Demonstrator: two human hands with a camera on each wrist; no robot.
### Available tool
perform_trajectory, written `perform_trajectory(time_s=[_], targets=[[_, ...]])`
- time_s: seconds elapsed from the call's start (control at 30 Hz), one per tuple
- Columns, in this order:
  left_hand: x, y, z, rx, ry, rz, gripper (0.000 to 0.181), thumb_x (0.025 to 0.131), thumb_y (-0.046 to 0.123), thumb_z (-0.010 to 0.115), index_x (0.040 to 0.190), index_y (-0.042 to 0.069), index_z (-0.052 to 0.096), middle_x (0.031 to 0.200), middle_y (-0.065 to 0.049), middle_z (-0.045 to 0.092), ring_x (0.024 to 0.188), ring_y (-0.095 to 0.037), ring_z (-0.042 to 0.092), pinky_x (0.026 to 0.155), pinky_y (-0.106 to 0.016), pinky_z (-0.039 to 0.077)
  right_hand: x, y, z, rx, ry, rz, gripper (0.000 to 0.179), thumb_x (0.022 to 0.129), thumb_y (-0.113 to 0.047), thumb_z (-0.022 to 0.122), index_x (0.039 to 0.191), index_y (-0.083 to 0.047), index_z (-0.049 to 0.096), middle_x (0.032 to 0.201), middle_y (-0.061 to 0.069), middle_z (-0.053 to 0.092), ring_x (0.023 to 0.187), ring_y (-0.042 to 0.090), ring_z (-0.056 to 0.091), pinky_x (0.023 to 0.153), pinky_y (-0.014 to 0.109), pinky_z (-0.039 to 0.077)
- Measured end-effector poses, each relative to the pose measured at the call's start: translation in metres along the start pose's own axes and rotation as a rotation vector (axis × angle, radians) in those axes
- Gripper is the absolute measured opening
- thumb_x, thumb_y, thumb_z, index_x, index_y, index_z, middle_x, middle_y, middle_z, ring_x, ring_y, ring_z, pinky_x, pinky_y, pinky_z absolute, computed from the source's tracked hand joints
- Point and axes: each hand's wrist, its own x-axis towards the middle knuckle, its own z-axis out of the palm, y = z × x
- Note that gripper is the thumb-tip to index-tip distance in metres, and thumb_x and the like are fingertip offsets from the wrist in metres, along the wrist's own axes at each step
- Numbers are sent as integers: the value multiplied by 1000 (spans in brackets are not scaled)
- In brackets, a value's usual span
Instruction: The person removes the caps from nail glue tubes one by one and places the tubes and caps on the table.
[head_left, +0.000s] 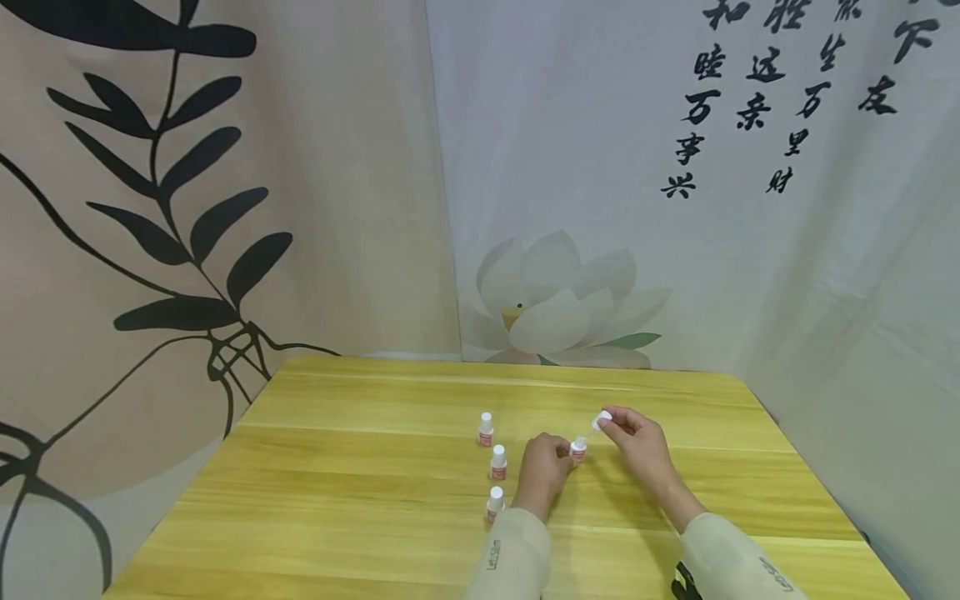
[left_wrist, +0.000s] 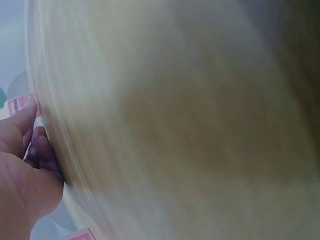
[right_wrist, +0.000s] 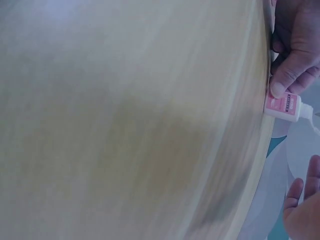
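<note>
We've got our left grip (head_left: pixel 545 468) pinching the open bottle (head_left: pixel 577 451) on the worktop (head_left: pixel 337 483), right grip (head_left: pixel 642 445) pinching a white cap (head_left: pixel 601 420) near its mouth. Three capped bottles (head_left: pixel 498 463) sit off left.

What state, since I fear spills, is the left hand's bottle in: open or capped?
Open: the right hand holds the white cap off the bottle.
</note>
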Motion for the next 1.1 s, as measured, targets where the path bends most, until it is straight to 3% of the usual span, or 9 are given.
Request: perform_trajectory(time_s=[0.4,0.7,1.1], targets=[[1,1,1,3,1,-7,4,86,6,76,83,10,75,78,6,64,75,-11,57,69,-30,51,0,5,-7,-10,26,15,43,94,-33,70,121,0,64,110,11,67,95,13,60,80,22,50],[0,1,0,16,17,13,3,84,8,77,86,9,76,78,5,65,74,-10,58,69,-29,52,0,8,-7,5,13,47,47,93,-38,70,122,-2,63,108,9,65,96,17,58,87,36,50],[1,1,1,7,11,6,6,84,4,76,90,7,76,84,1,68,79,-13,61,73,-31,54,1,8,-7,25,3,63,40,94,-29,70,120,0,61,107,8,64,94,15,58,85,33,51]])
